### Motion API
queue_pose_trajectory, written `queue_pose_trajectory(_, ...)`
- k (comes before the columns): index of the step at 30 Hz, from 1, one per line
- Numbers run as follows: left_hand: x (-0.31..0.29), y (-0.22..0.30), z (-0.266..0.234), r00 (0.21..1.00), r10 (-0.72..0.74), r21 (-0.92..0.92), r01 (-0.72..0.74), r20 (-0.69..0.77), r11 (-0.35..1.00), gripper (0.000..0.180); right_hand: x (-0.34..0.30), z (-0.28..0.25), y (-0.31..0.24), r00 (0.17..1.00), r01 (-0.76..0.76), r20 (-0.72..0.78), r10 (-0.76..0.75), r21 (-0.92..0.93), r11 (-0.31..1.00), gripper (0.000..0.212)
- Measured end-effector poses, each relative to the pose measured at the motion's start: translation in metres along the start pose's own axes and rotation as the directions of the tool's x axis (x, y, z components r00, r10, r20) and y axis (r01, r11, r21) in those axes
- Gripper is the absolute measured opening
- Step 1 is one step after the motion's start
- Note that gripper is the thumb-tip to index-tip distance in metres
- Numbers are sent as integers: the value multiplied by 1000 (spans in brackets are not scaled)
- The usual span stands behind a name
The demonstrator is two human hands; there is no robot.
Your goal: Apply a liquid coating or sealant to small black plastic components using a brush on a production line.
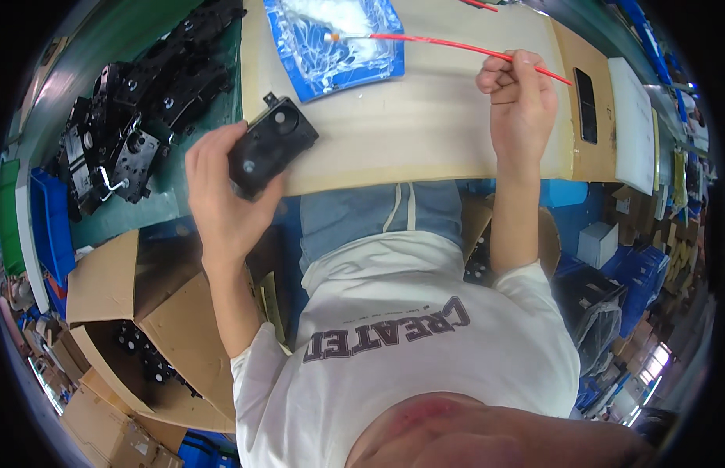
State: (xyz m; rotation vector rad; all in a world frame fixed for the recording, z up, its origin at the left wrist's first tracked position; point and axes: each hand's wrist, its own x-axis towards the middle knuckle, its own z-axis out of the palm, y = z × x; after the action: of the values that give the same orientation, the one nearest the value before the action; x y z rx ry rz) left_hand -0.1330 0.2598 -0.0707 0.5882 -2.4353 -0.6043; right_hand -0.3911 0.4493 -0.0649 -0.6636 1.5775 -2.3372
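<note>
My left hand (pixel 228 191) grips a black plastic housing (pixel 270 148) by its left side, fingers over the far edge and thumb at the near edge. The part is tilted, with round light spots on its face. In my right hand (pixel 526 97) is a thin red-handled brush (pixel 448 44), pinched near the rear of its handle. The brush's bristle end lies over a blue tray (pixel 302 81) smeared with white, grease-like paste (pixel 343 17). Whether the bristles touch the paste, I cannot tell.
Black housings (pixel 128 148) are heaped on the green table at the left. A dark phone (pixel 586 105) lies on cardboard at the right, beside a white foam block (pixel 632 125). Below the table's left side stands an open carton (pixel 105 285) with black parts inside.
</note>
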Motion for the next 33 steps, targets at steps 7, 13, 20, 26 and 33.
queue_pose_trajectory(7,-6,-4,3,995,56,-16,-58,-80,998,62,-24,-10,1,991,-66,131,37,230,971,18)
queue_pose_trajectory(13,-9,-7,3,985,111,56,-105,-133,993,59,-43,-4,2,959,-39,283,-23,211,977,17)
queue_pose_trajectory(20,-9,-7,4,976,157,73,-148,-150,986,57,-50,7,-5,906,103,409,-113,45,994,13)
queue_pose_trajectory(26,-11,-5,3,978,161,87,-150,-136,985,58,-57,17,-5,887,157,447,-113,-63,986,9)
queue_pose_trajectory(33,-12,-4,4,975,164,78,-154,-150,985,58,-63,24,-8,831,274,527,-182,-103,956,9)
